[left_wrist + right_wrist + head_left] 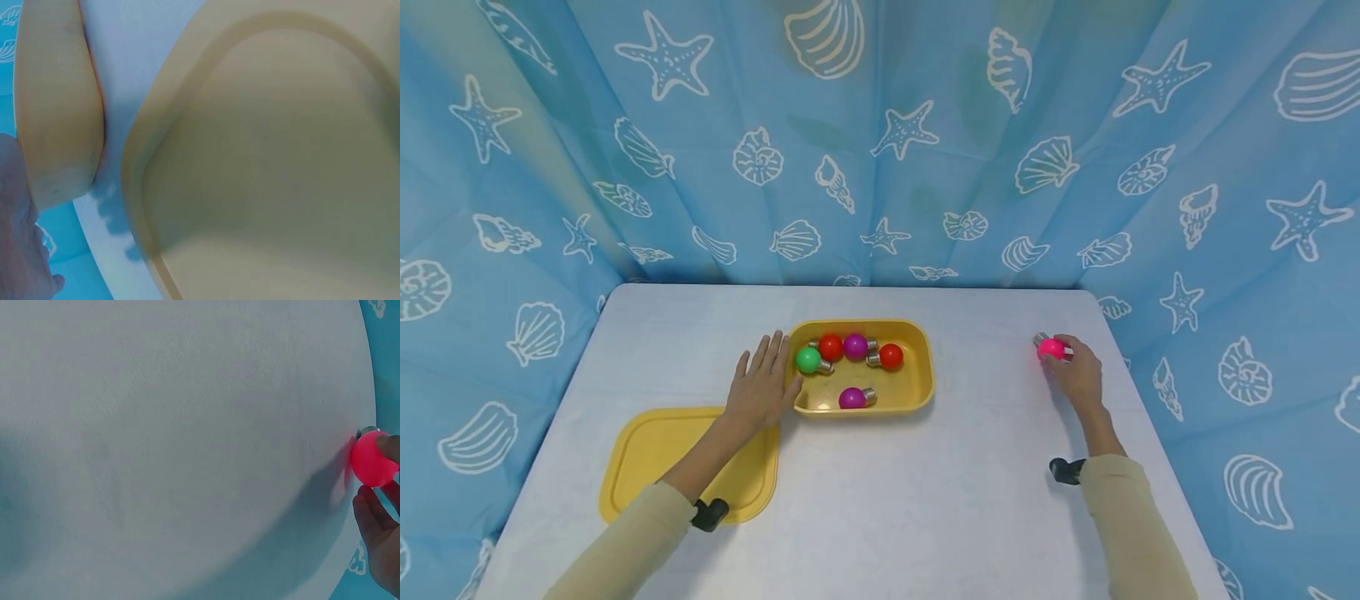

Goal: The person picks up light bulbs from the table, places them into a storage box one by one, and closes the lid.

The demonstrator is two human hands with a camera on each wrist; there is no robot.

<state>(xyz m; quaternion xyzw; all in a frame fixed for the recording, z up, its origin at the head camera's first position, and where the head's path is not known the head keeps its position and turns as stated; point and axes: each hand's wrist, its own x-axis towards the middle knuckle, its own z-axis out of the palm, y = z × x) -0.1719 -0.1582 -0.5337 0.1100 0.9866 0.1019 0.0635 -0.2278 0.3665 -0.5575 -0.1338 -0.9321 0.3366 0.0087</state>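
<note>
With fingers spread straight, my left hand [760, 387] lies against the left side of a yellow plastic container [925, 392]. Several small coloured light bulbs lie inside it: a green bulb [808, 360], a red bulb [830, 347], a purple bulb [854, 347], another red bulb [891, 357] and, near the front wall, a second purple bulb [852, 398]. Off to the right, my right hand [1081, 375] pinches a bright pink light bulb [1050, 349], its metal base pointing up and left. The right wrist view shows thumb and fingers on the pink bulb [370, 464].
A flat yellow lid [647, 458] lies on the white table [925, 517] under my left forearm. Blue curtains [880, 200] with shell and starfish prints stand behind the table and along both sides.
</note>
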